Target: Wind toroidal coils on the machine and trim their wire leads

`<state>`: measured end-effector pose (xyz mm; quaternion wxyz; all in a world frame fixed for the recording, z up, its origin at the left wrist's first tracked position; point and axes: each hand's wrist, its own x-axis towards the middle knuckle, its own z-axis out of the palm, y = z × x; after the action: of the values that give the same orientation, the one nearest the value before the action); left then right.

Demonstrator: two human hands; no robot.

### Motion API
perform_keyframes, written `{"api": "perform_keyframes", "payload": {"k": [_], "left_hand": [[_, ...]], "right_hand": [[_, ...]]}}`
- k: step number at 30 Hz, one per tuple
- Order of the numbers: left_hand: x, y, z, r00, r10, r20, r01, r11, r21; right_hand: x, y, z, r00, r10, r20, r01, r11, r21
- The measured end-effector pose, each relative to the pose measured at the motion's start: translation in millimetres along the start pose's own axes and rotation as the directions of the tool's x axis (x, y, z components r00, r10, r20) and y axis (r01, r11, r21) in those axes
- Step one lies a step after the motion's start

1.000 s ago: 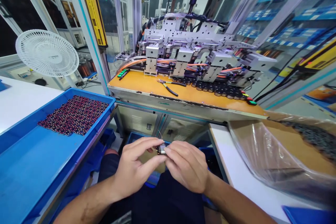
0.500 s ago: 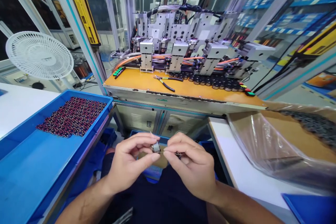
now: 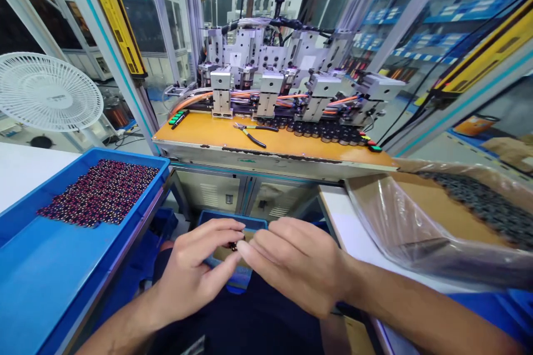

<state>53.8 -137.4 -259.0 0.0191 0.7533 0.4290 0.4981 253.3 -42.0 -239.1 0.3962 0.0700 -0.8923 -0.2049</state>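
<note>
Between the fingertips and thumb of my left hand point(image 3: 200, 266) is a small motor stator point(image 3: 234, 245), a short cylinder with dark and copper-coloured spots. Most of it is hidden by the fingers. My right hand point(image 3: 295, 266) is closed, its thumb and bent fingers pressed close against the stator's right side. Whatever those right fingers pinch is hidden behind them. Both hands are above my lap, in front of a blue bin point(image 3: 204, 216) low under the machine.
At left, a blue tray point(image 3: 25, 272) holds many small dark parts point(image 3: 104, 191). Pliers point(image 3: 254, 134) and dark round parts point(image 3: 316, 130) lie on the orange machine table point(image 3: 200, 127) ahead. To the right stands a plastic-lined carton point(image 3: 375, 194) with dark pieces. A white fan point(image 3: 52, 91) is far left.
The stator has turned in my left hand, its grey side no longer showing. My right hand, earlier pinching a thin wire beside it, has moved left against it. The view has shifted right.
</note>
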Motion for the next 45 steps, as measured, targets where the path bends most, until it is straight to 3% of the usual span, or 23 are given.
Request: {"api": "perform_keyframes", "payload": {"k": [2,5,6,7,8,9,10,11,12,13,14,15,17,20,24,27,30,32,34,38,42,45], "left_hand": [[-1,0,0.8,1.000,-0.010,0.005,0.010,1.000,-0.019],[-6,-2,-0.2,0.999,-0.033,-0.006,0.032,0.997,-0.065],[-8,-4,-1.0,0.999,-0.033,-0.008,0.033,0.996,-0.079],[-10,-5,-1.9,1.000,-0.027,-0.008,0.026,0.995,-0.092],[-12,-6,-2.9,1.000,-0.014,-0.007,0.014,0.994,-0.104],[-13,-7,-3.7,1.000,-0.001,-0.007,0.000,0.993,-0.114],[-14,-8,-4.4,1.000,0.008,-0.012,-0.010,0.992,-0.122],[-15,-9,-5.0,1.000,0.011,-0.023,-0.014,0.992,-0.127],[-16,-9,-5.6,0.999,0.007,-0.041,-0.012,0.991,-0.130],[-16,-10,-6.2,0.998,-0.008,-0.061,0.000,0.992,-0.130],[-17,-10,-6.9,0.996,-0.029,-0.082,0.018,0.992,-0.127],[-17,-11,-7.7,0.993,-0.052,-0.101,0.040,0.991,-0.124],[-18,-11,-9.7,0.987,-0.098,-0.130,0.082,0.989,-0.121],[-19,-12,-13.7,0.973,-0.156,-0.167,0.135,0.982,-0.133],[-21,-11,-20.0,0.951,-0.205,-0.232,0.173,0.973,-0.150],[-23,-11,-23.6,0.934,-0.228,-0.276,0.195,0.970,-0.144],[-24,-13,-24.8,0.918,-0.253,-0.305,0.214,0.964,-0.158],[-25,-15,-24.1,0.909,-0.271,-0.316,0.222,0.958,-0.182],[-25,-18,-22.5,0.903,-0.289,-0.319,0.228,0.950,-0.213],[-23,-20,-17.0,0.893,-0.319,-0.317,0.233,0.931,-0.280],[-18,-18,-10.7,0.894,-0.350,-0.278,0.252,0.909,-0.332],[-15,-16,-7.6,0.898,-0.342,-0.277,0.249,0.913,-0.323]], "right_hand": [[7,2,3,0.998,-0.044,0.049,0.044,0.999,0.012],[10,-5,9,0.976,0.181,0.122,-0.205,0.951,0.231],[10,-9,10,0.934,0.305,0.187,-0.354,0.864,0.357],[11,-11,10,0.859,0.414,0.302,-0.512,0.713,0.479],[11,-12,10,0.759,0.471,0.450,-0.650,0.509,0.564],[12,-9,11,0.654,0.458,0.602,-0.751,0.294,0.592],[12,-2,12,0.572,0.404,0.713,-0.809,0.135,0.573],[13,10,15,0.530,0.388,0.754,-0.836,0.091,0.541],[15,25,20,0.523,0.435,0.733,-0.844,0.150,0.514],[16,45,26,0.546,0.517,0.659,-0.835,0.269,0.481],[17,67,33,0.597,0.646,0.476,-0.802,0.468,0.371],[17,91,42,0.605,0.715,0.349,-0.796,0.539,0.276],[18,135,62,0.612,0.756,0.234,-0.791,0.590,0.161],[16,181,93,0.647,0.731,0.217,-0.757,0.650,0.067],[9,198,123,0.679,0.694,0.241,-0.714,0.701,-0.006],[0,197,129,0.693,0.668,0.269,-0.689,0.724,-0.023],[-12,185,117,0.705,0.640,0.305,-0.672,0.741,-0.004],[-22,163,101,0.711,0.628,0.317,-0.667,0.745,0.020],[-34,127,85,0.712,0.621,0.327,-0.670,0.740,0.054],[-58,31,65,0.695,0.591,0.408,-0.700,0.687,0.197],[-75,-49,60,0.591,0.637,0.496,-0.794,0.349,0.497],[-73,-76,56,0.612,0.612,0.500,-0.723,0.177,0.668]]}}
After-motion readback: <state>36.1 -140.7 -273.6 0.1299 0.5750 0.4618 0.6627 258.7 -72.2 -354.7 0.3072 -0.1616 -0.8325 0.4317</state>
